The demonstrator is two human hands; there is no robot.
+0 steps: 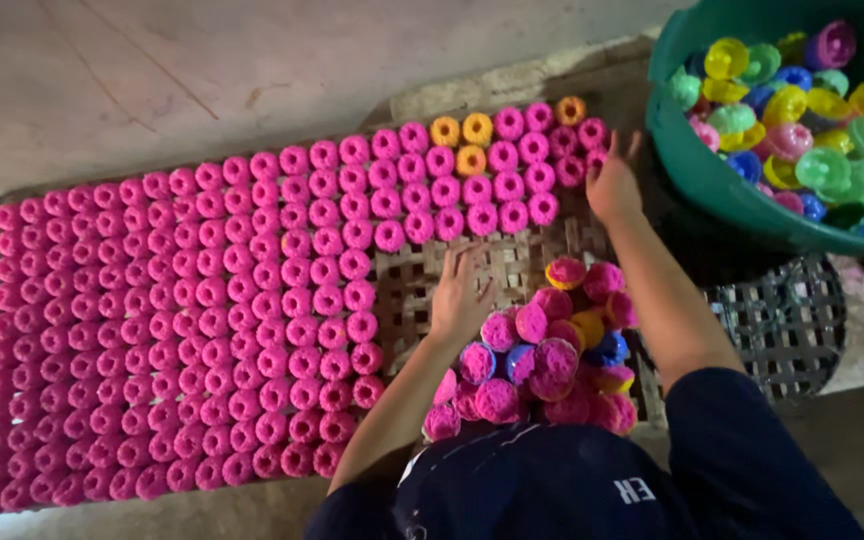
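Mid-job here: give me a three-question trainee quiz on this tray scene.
1. True or false: the left hand lies flat on bare woven tray.
2. What colour are most pieces in the rows?
3. The right hand reaches toward: A) the green tub, B) the rows' far end, C) the filled moulds.

Key: 1 true. 2 pink. 3 B.

The left hand [460, 298] lies flat on the bare woven tray [512, 262], beside a heap of pink-filled moulds [542, 355] — the right hand [612, 185] reaches rows of pink cakes [252, 310], near a green bucket [697, 170] holding empty coloured moulds [802, 120]
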